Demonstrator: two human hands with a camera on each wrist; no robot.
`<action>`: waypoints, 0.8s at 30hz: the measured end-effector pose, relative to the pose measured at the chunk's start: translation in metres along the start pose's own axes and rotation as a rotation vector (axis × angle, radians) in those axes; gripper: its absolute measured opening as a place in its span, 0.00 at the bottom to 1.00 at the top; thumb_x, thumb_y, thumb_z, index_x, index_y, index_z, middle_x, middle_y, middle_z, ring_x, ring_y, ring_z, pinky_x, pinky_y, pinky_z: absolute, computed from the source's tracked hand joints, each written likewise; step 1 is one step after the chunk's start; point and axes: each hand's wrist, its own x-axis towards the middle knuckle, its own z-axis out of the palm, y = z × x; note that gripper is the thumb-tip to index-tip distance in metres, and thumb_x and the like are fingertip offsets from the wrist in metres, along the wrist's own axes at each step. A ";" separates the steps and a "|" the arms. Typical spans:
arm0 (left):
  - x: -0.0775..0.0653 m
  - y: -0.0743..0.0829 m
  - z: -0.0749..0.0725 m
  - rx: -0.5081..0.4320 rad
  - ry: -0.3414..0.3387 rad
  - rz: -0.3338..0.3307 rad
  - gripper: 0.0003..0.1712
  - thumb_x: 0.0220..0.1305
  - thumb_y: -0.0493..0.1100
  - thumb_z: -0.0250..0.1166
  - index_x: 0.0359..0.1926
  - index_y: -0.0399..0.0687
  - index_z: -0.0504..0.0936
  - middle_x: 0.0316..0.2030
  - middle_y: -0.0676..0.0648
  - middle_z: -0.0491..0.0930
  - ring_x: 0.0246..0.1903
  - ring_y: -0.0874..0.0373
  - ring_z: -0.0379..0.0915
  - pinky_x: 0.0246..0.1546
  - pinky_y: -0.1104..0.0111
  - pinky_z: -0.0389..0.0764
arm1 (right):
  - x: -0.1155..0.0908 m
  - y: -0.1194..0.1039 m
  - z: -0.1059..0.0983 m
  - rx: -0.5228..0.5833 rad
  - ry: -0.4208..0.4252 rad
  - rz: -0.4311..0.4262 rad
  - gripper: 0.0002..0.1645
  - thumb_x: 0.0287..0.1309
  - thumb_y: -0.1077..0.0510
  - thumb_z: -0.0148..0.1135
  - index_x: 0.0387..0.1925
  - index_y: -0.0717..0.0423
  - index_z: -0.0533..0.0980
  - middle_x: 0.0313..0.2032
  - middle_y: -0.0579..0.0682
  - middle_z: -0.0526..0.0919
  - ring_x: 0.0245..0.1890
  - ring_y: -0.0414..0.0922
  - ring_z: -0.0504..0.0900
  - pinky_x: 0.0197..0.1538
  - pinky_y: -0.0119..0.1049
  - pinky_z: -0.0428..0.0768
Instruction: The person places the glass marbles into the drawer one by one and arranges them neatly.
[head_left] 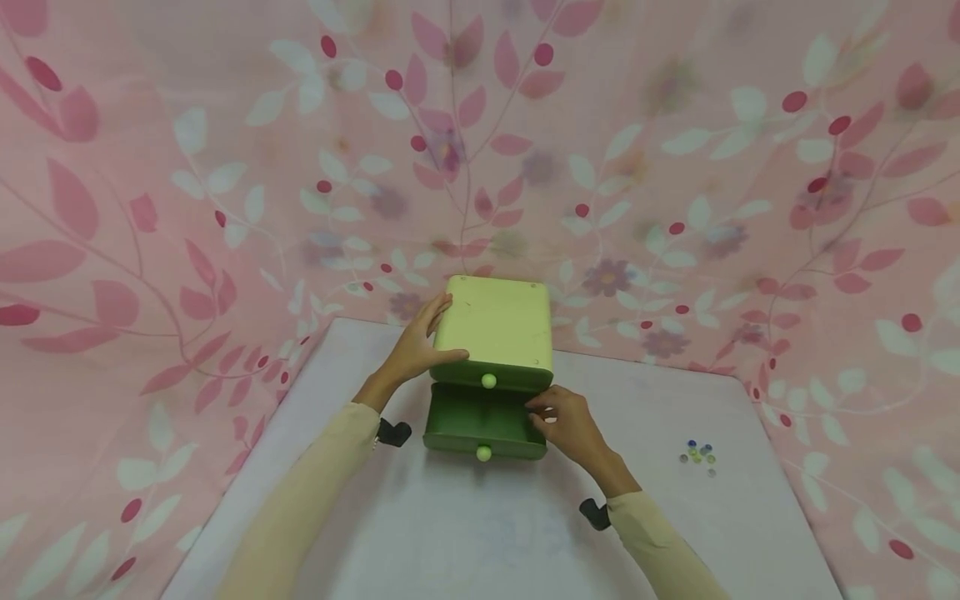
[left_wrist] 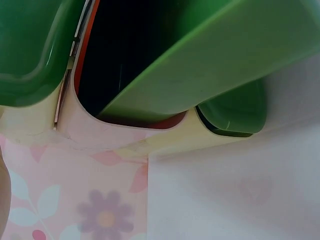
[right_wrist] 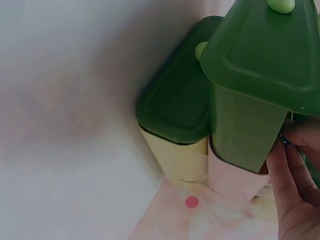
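Observation:
A small drawer unit (head_left: 495, 321) with a pale yellow top and green drawer fronts stands at the back of the table. Its middle drawer (head_left: 483, 417) is pulled out; the upper and lower ones are closed. My left hand (head_left: 414, 348) rests on the unit's upper left side, thumb on the top near the front edge. Over the right rim of the pulled-out drawer, my right hand (head_left: 570, 423) pinches a small blue marble (right_wrist: 283, 139) between thumb and fingertips. Only a sliver of the marble shows in the right wrist view.
Several glass marbles (head_left: 697, 454), blue, green and clear, lie on the white table (head_left: 480, 533) to the right. Pink floral cloth (head_left: 637, 208) hangs behind and at both sides of the table. The unit stands close against the back cloth.

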 end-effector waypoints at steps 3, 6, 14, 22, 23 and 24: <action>0.000 0.000 -0.001 -0.006 0.002 0.000 0.64 0.50 0.43 0.78 0.76 0.36 0.44 0.74 0.38 0.50 0.73 0.49 0.47 0.71 0.57 0.55 | 0.001 -0.004 -0.001 -0.019 -0.035 -0.043 0.10 0.51 0.69 0.71 0.37 0.58 0.85 0.36 0.46 0.81 0.34 0.38 0.83 0.37 0.30 0.85; 0.001 0.000 -0.001 -0.009 0.003 -0.002 0.64 0.50 0.44 0.78 0.76 0.37 0.44 0.74 0.39 0.50 0.73 0.50 0.47 0.71 0.58 0.55 | 0.003 -0.007 -0.001 -0.030 -0.083 -0.078 0.10 0.52 0.68 0.70 0.38 0.57 0.86 0.37 0.46 0.82 0.34 0.37 0.82 0.37 0.30 0.84; 0.001 -0.003 0.000 -0.004 -0.003 -0.023 0.66 0.50 0.47 0.79 0.77 0.39 0.42 0.75 0.41 0.49 0.73 0.52 0.46 0.72 0.62 0.54 | 0.012 -0.014 0.004 -0.096 -0.219 -0.047 0.10 0.54 0.68 0.69 0.39 0.58 0.85 0.38 0.47 0.83 0.37 0.39 0.82 0.38 0.27 0.82; 0.001 -0.001 0.001 0.001 -0.007 -0.002 0.65 0.49 0.44 0.79 0.76 0.36 0.44 0.74 0.38 0.50 0.73 0.49 0.47 0.71 0.58 0.55 | 0.022 -0.016 0.010 -0.176 -0.345 -0.089 0.10 0.52 0.70 0.69 0.38 0.60 0.86 0.35 0.48 0.84 0.35 0.39 0.79 0.35 0.31 0.81; 0.001 0.000 0.001 0.002 -0.008 -0.001 0.64 0.49 0.43 0.79 0.76 0.36 0.44 0.74 0.38 0.50 0.73 0.48 0.47 0.71 0.58 0.55 | 0.024 -0.015 0.011 -0.184 -0.353 -0.104 0.09 0.51 0.70 0.69 0.37 0.60 0.86 0.34 0.48 0.84 0.34 0.39 0.78 0.35 0.31 0.80; 0.002 0.000 0.001 0.004 -0.008 0.001 0.64 0.49 0.43 0.79 0.76 0.36 0.44 0.74 0.38 0.50 0.73 0.48 0.47 0.71 0.57 0.55 | 0.025 -0.015 0.012 -0.191 -0.360 -0.117 0.09 0.51 0.70 0.70 0.36 0.59 0.86 0.32 0.47 0.84 0.32 0.39 0.78 0.34 0.31 0.79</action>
